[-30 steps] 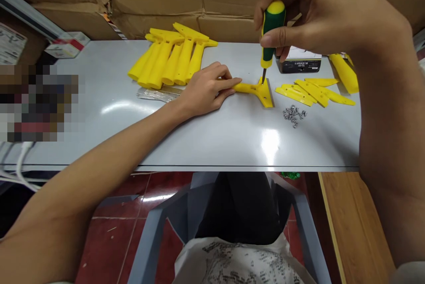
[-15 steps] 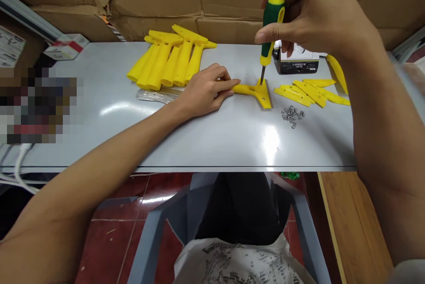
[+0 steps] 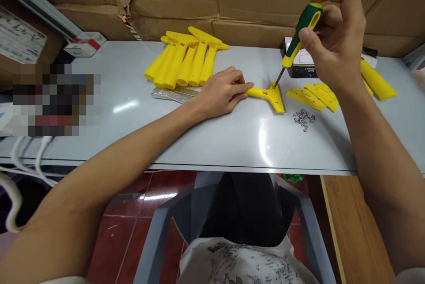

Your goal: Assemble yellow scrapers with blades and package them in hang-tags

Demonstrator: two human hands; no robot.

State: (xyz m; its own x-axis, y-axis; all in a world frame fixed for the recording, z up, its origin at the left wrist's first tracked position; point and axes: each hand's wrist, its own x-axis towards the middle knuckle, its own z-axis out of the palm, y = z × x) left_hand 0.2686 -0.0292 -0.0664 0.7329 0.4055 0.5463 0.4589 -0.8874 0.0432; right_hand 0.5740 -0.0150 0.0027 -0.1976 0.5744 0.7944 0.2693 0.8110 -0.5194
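A yellow scraper [image 3: 274, 98] lies flat on the grey table, its wide head to the right with a thin blade along the edge. My left hand [image 3: 226, 91] is closed on the end of its handle. In my right hand [image 3: 338, 40] is a green and yellow screwdriver [image 3: 300, 32], tilted, its tip on the upper hole of the scraper head. A screw shows in the lower hole. Several small screws [image 3: 303, 118] lie in a pile right of the scraper, below several flat yellow plates [image 3: 308, 97].
Several yellow scraper handles [image 3: 182, 60] are heaped at the back, with metal strips [image 3: 172, 94] in front of them. A black and white box [image 3: 303, 71] stands behind the plates. A yellow piece [image 3: 380, 81] lies far right; cables [image 3: 41, 155] hang at the left.
The view has shifted, so the table things appear further right. The screwdriver has gone from nearly upright to leaning right, and my right hand has turned with its fingers more unfolded around the handle.
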